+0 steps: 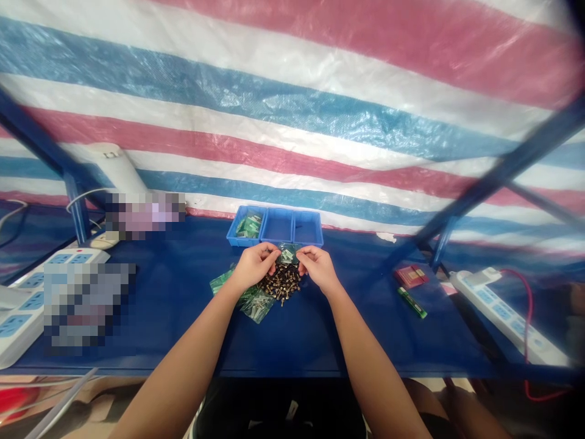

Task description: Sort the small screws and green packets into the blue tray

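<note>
A small clear plastic bag [287, 253] with a few pale pieces in it is stretched between my two hands. My left hand [256, 263] pinches its left edge and my right hand [316, 263] its right edge. Below the bag lies a heap of small brass-and-dark screw-like parts [282, 286]. Left of the heap, partly under my left wrist, are green-tinted plastic bags [258, 305] with silvery screw-like pieces inside. Just behind my hands stands a blue three-compartment tray [308, 242]; similar filled bags [250, 224] sit in its left compartment.
At right on the blue table [365, 329] lie a red box [411, 276], a green packet [412, 303] and a white power strip [512, 320] with a red cord. Another power strip [21, 329] is at left, near blurred-out items. Blue frame bars [498, 174] and a striped sheet [292, 116] stand behind.
</note>
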Motion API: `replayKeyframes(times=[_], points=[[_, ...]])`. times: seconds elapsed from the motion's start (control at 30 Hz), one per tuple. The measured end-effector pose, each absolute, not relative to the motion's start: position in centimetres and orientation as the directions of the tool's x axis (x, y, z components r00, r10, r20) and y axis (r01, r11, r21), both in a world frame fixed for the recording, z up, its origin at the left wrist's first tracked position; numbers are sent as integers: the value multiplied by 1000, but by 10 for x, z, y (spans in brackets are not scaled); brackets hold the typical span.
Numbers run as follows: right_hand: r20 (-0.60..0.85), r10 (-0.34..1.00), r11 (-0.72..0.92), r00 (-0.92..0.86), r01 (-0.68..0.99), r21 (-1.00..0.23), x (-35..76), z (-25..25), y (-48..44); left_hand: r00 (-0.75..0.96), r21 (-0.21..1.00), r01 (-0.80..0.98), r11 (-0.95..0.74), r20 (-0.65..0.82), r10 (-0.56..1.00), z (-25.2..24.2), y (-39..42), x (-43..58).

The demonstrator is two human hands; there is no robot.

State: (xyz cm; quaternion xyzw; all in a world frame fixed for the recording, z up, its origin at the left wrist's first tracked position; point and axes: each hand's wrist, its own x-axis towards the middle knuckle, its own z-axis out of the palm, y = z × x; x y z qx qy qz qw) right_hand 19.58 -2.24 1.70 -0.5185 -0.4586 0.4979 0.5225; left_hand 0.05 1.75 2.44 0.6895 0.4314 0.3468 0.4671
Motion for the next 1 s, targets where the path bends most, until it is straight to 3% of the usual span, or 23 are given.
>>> replayKeyframes(times=[0.1,0.33,0.7,1.0], points=[[-48,997,-43,65,-73,-996,195,18,-23,355,936,271,-226,121,927,23,17,0],[26,991,50,135,-172,-984,195,18,-20,348,975,60,-215,182,920,21,19,0],[189,961,185,201,38,-982,196,10,-20,278,936,135,-326,280,919,9,20,7],[225,949,218,220,58,-974,197,8,-19,336,941,115,-318,264,904,22,14,7]])
